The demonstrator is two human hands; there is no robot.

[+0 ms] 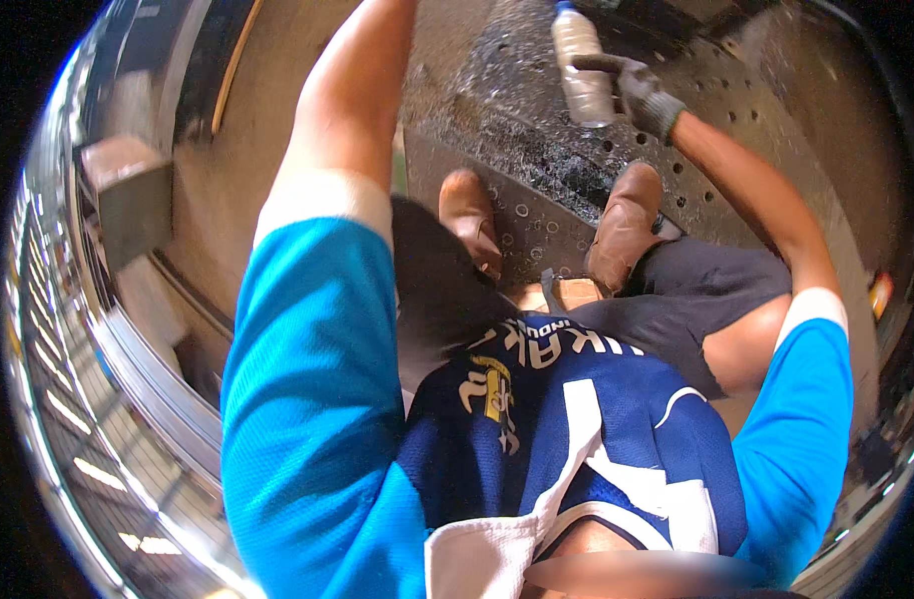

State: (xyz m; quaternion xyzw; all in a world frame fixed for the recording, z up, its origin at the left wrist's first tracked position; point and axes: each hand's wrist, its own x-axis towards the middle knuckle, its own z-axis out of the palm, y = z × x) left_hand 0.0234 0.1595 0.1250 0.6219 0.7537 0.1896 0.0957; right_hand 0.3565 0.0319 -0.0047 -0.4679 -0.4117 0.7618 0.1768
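Observation:
A clear plastic bottle (578, 45) with a blue cap is in my right hand (645, 98), which wears a grey knitted glove. The fingers wrap around the bottle's side, and the cap end points away from me. What is inside looks pale and cloudy. The bottle is held above a dark surface strewn with shiny metal shavings (507, 95). My left arm (349, 110) reaches forward past the top edge of the picture, so my left hand is out of sight.
A dark metal plate with drilled holes (721, 150) spreads at the right. My brown boots (466, 215) rest on a plate with ring-shaped marks (525, 225). A box-like block (133, 195) and long metal bars (153, 374) stand at the left.

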